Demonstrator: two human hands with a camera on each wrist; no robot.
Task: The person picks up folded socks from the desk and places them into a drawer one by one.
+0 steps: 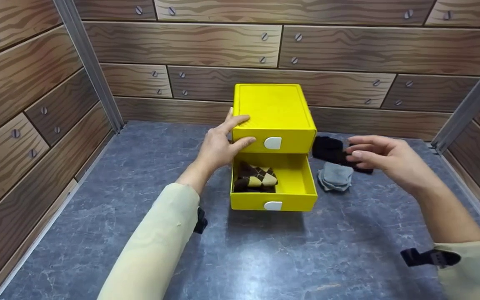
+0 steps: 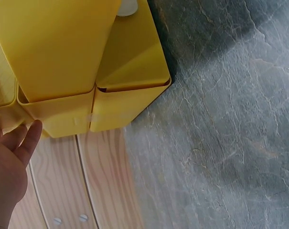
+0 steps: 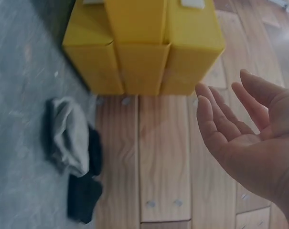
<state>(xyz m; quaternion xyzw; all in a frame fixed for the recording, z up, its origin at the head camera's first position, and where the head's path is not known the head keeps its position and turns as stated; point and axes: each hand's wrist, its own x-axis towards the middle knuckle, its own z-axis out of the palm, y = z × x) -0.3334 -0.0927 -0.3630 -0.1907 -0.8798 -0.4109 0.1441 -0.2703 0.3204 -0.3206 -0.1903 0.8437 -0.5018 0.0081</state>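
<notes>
A yellow three-tier drawer unit has its middle drawer pulled out. Brown and cream argyle socks lie folded in the left part of that drawer. My left hand rests on the unit's upper left front corner, index finger flat on the top and thumb on the top drawer's front. To the right of the unit, my right hand hovers with loosely bent fingers and holds nothing. Below and left of it lies a grey folded cloth piece, beside dark folded cloth pieces partly covered by that hand.
The unit stands on a grey marbled tabletop near the back wall, which has a wood-plank print. Side walls with metal corner posts bound the table. White tabs mark the drawer fronts.
</notes>
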